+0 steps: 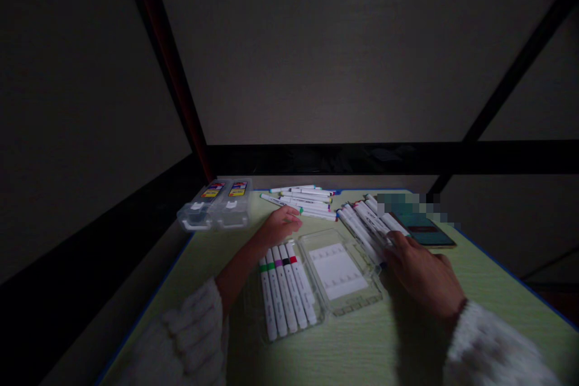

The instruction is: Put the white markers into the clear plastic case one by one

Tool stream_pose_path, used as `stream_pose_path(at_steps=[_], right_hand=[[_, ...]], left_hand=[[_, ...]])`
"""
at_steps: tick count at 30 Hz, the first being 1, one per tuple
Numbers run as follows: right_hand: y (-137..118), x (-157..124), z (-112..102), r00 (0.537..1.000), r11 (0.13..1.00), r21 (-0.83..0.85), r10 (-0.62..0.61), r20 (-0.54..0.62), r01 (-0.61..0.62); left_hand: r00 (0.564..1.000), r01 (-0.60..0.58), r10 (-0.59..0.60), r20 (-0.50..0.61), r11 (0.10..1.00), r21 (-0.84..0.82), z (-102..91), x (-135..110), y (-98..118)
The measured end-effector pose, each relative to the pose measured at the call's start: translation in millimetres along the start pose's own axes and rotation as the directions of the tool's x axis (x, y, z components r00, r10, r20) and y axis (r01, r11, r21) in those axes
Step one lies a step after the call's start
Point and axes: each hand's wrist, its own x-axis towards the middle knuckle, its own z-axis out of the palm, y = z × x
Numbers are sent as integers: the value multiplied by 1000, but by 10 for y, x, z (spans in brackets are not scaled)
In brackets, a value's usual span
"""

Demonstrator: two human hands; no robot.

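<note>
An open clear plastic case (342, 306) lies on the table. Its left half holds a row of white markers (289, 292) with green, purple, black and red bands; a white paper card (337, 271) lies in its right half. My left hand (279, 224) hovers over the top of that row, fingers loosely apart with nothing seen in them, close to a loose marker with a green end. My right hand (420, 268) is at the near end of the right-hand marker pile (362, 226), its fingers curled round a marker; the fingertips are partly hidden.
More loose markers (307, 196) lie across the back of the green table (362, 344). Two closed clear cases (230, 214) with colourful labels stand at the back left. A tablet-like flat device (427, 226) lies at the right edge, partly blurred out. A wall rises behind.
</note>
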Motion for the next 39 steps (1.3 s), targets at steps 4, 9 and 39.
stream_pose_path(at_steps=[4,9,39], right_hand=[[-3,-4,-8,1000,1000,-1,3,-19,-3],[-21,-11,-16,999,999,18,-29,-32,30],[-273,-99,-58,879,860,206,-426,-213,466]], left_hand=[[1000,-3,3,0,1000,2,-6,-1,0],[1000,15,-15,-14,999,30,-16,-21,17],[932,-302,359,57,678,670,25,282,-443]])
